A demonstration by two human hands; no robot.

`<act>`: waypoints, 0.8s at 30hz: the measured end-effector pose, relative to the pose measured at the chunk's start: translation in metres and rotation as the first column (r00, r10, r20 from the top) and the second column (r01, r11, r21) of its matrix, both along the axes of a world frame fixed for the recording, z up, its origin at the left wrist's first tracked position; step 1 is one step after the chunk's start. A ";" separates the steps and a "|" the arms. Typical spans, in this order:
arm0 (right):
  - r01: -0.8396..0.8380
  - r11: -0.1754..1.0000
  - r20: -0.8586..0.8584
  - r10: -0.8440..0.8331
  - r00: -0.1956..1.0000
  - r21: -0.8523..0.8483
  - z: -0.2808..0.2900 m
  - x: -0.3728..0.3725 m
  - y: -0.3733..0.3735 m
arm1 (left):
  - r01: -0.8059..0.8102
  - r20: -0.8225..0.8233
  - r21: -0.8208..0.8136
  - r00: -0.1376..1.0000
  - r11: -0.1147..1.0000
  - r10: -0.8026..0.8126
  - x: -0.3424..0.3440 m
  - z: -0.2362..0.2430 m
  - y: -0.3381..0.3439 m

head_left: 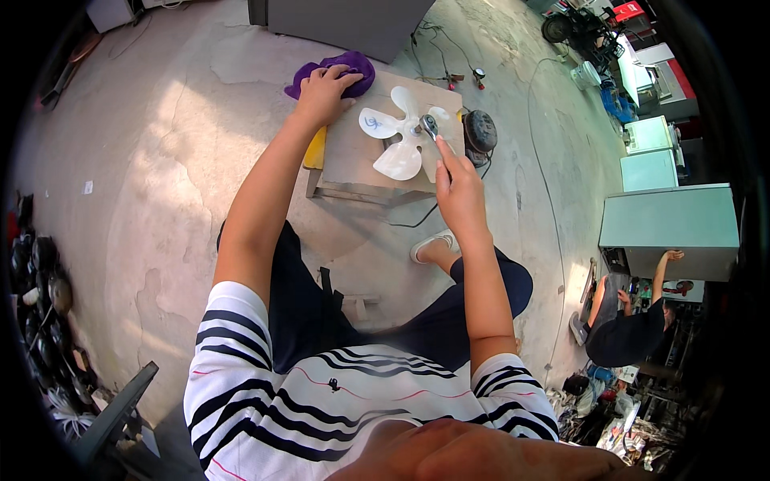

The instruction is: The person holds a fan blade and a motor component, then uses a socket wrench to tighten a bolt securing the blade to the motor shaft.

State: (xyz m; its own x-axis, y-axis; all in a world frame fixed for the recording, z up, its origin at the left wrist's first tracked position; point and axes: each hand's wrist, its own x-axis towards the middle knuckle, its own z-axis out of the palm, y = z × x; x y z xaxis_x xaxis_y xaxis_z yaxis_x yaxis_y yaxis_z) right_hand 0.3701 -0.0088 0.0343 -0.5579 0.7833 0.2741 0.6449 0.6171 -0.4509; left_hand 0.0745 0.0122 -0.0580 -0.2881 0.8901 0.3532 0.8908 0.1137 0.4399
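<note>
At the far left corner of a low wooden table [349,164], my left hand [322,94] rests with curled fingers on a bunched purple cloth [361,70]. My right hand [459,188] is closed around the handle of a ratchet wrench [431,126]. Its head sits at the hub of a white fan blade [399,162], which lies over the tabletop with its blades spread. Blue marker scrawl shows on the left blade. What the fan is mounted on is mostly hidden beneath the blades.
A black rounded motor-like part [480,131] stands right of the table. Gauges with hoses [479,74] lie beyond it, near a large grey cabinet [345,24]. A yellow object [315,151] shows at the table's left side. At far right, another person [630,333] crouches beside a pale green cabinet [670,218].
</note>
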 end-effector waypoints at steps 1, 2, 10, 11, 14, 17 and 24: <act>-0.004 1.000 -0.006 0.004 1.000 0.002 -0.001 0.001 0.001 | 0.022 -0.057 -0.073 0.998 0.997 -0.027 0.004 0.001 -0.002; -0.009 1.000 -0.012 0.009 1.000 0.004 -0.002 0.002 0.001 | 0.018 -0.001 -0.171 1.000 0.985 -0.019 0.005 0.005 0.000; 0.000 0.999 -0.030 0.001 1.000 0.034 -0.005 0.003 0.002 | -0.070 0.273 0.137 0.962 0.988 0.030 0.055 0.061 -0.050; -0.005 0.999 -0.042 0.006 0.999 0.037 -0.006 0.003 0.003 | -0.040 0.324 0.120 0.946 0.992 -0.001 0.071 0.070 -0.060; -0.014 0.999 -0.029 0.015 0.999 0.050 -0.005 0.002 0.004 | 0.108 0.324 0.105 0.936 0.989 -0.136 0.112 0.070 -0.081; 0.007 1.000 -0.033 -0.007 0.999 0.020 -0.004 0.000 0.004 | 0.147 0.243 0.082 0.956 0.986 -0.163 0.129 0.063 -0.085; 0.003 1.000 -0.018 -0.003 1.000 0.024 -0.001 0.001 0.002 | 0.142 0.207 -0.054 0.970 0.988 -0.128 0.090 0.058 -0.072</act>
